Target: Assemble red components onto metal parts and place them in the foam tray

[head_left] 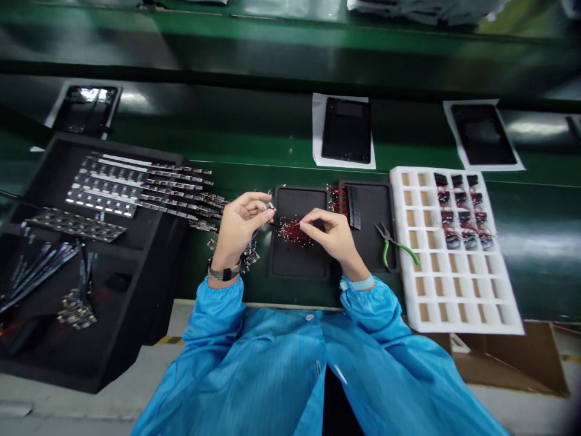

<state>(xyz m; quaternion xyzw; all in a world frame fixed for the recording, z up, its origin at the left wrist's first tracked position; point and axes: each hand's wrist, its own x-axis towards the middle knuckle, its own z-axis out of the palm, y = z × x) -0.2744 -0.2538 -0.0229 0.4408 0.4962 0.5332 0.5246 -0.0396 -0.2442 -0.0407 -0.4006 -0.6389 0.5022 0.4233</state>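
Observation:
In the head view my left hand [238, 227] is closed in a pinch on a small circuit board [270, 206], its fingertips over the left edge of a black tray. A short dark lead [274, 224] shows just below those fingertips. My right hand [333, 236] is closed too, thumb and forefinger pinching a thin wire [297, 223] whose far end is hard to make out. Under and between both hands lies a tangle of red wires with pale ends [294, 235] in the black tray [299, 266]. More small boards [249, 257] lie beside my left wrist.
Green-handled pliers [385, 245] rest on a second black tray [370, 257]. A white foam tray [413, 290] at right holds several black parts with red wires. Strips of boards [172, 188] overhang a black bin [158, 254] at left. Dark panels [347, 130] lie behind.

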